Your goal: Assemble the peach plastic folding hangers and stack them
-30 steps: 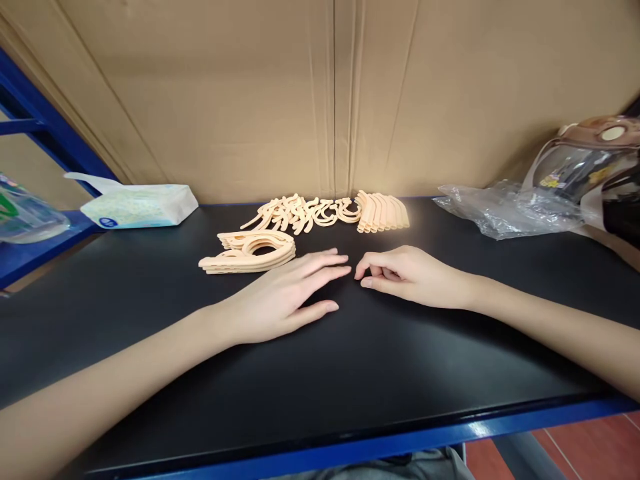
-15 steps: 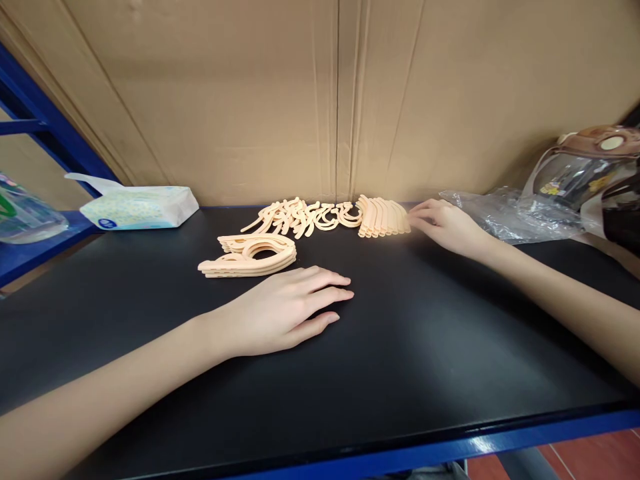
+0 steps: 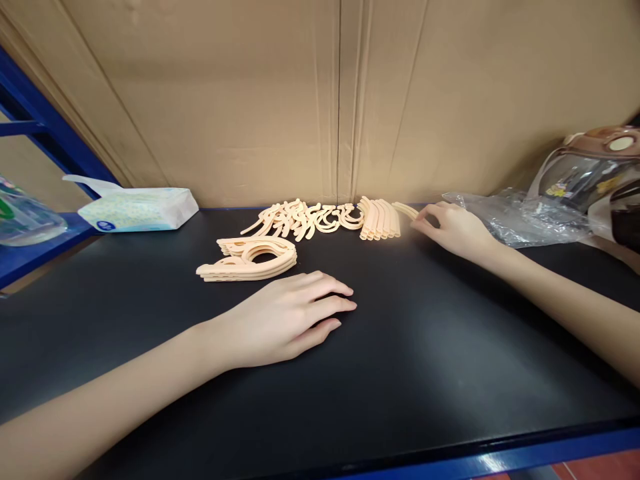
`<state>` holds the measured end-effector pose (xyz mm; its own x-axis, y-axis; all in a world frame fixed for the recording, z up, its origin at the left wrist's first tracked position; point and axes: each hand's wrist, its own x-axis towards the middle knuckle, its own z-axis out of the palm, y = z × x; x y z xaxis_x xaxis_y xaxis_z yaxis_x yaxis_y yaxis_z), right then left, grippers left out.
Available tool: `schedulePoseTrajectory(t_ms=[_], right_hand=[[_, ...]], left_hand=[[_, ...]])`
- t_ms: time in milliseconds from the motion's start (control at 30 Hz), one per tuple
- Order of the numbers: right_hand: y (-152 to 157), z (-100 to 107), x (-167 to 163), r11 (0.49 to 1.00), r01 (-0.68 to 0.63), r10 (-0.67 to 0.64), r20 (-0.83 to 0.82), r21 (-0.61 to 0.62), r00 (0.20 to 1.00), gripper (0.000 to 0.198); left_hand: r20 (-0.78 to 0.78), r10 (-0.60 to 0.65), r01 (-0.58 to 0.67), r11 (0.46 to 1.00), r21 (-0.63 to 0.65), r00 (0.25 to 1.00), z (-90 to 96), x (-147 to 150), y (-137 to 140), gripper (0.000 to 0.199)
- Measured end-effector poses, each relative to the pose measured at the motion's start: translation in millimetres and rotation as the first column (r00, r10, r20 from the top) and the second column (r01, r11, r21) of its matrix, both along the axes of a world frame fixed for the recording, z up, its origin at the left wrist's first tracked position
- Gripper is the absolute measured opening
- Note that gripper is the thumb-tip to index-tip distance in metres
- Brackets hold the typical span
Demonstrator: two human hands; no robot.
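Observation:
My left hand [image 3: 295,313] lies flat on the black tabletop with its fingers apart, holding nothing. Just beyond it is a stack of beige folded plastic hangers [image 3: 250,262]. At the right rear, my right hand [image 3: 450,227] pinches the near end of a curved beige hanger arm [image 3: 406,211] between thumb and fingers. To the left of that piece, several matching hanger arms [image 3: 380,219] lie side by side in a row. Further left are beige plastic hooks [image 3: 327,219] and a loose heap of small curved pieces [image 3: 283,219].
A tissue pack [image 3: 140,209] sits at the left rear, beside a clear bottle [image 3: 25,217]. Crumpled clear plastic bags [image 3: 525,217] and a brown-lidded drinking bottle [image 3: 583,170] occupy the right rear. A cardboard wall [image 3: 250,100] closes off the back.
My right hand has drawn one hanger arm away from the right end of the row. My left hand stays resting on the table.

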<state>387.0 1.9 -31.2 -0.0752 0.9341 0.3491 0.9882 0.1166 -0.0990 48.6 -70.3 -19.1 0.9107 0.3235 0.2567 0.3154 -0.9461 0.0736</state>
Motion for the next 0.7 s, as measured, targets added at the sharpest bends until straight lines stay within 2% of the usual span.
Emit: schedulePoseTrajectory(t_ms=[100, 200, 267, 333, 467, 500, 567, 600, 633, 700], right_hand=[[0, 2, -4, 0.989, 0.14, -0.139, 0.021, -0.051, 0.99, 0.027], [2, 7, -3, 0.975, 0.211, -0.211, 0.011, -0.062, 0.977, 0.013], [4, 14, 0, 0.973, 0.224, -0.225, -0.014, -0.064, 0.974, 0.01], [3, 25, 4, 0.972, 0.224, -0.229, -0.066, -0.073, 0.971, 0.015], [-5, 45, 0, 0.973, 0.229, -0.229, -0.132, -0.015, 0.964, 0.017], [-8, 47, -5, 0.981, 0.196, -0.193, -0.159, 0.003, 0.968, 0.016], [-19, 47, -21, 0.994, -0.032, 0.056, -0.236, 0.105, 0.97, 0.016], [-24, 45, -30, 0.982, -0.139, 0.164, -0.22, 0.127, 0.962, 0.018], [-31, 41, -39, 0.958, -0.244, 0.271, -0.195, 0.149, 0.943, 0.016], [-42, 31, -57, 0.888, -0.455, 0.46, -0.139, 0.07, 0.877, 0.009]], left_hand=[[0.03, -0.008, 0.008, 1.0, 0.012, 1.0, -1.6, 1, -1, 0.028], [0.065, -0.006, 0.002, 0.998, 0.057, 0.998, -2.7, 2, -2, 0.026], [0.091, 0.014, -0.022, 0.996, 0.086, 0.996, -3.1, 3, -2, 0.024], [0.113, 0.05, -0.062, 0.992, 0.112, 0.992, -3.8, 4, -2, 0.023], [0.154, 0.126, -0.154, 0.971, 0.185, 0.98, -5.7, 7, 1, 0.022], [0.152, 0.133, -0.163, 0.965, 0.204, 0.979, -6.1, 8, 3, 0.023], [0.124, 0.139, -0.165, 0.96, 0.228, 0.983, -6.4, 11, 6, 0.026], [0.105, 0.143, -0.164, 0.958, 0.234, 0.984, -6.3, 13, 7, 0.028], [0.091, 0.146, -0.164, 0.957, 0.24, 0.985, -6.1, 15, 8, 0.031], [0.091, 0.158, -0.177, 0.95, 0.258, 0.983, -5.7, 18, 11, 0.034]])
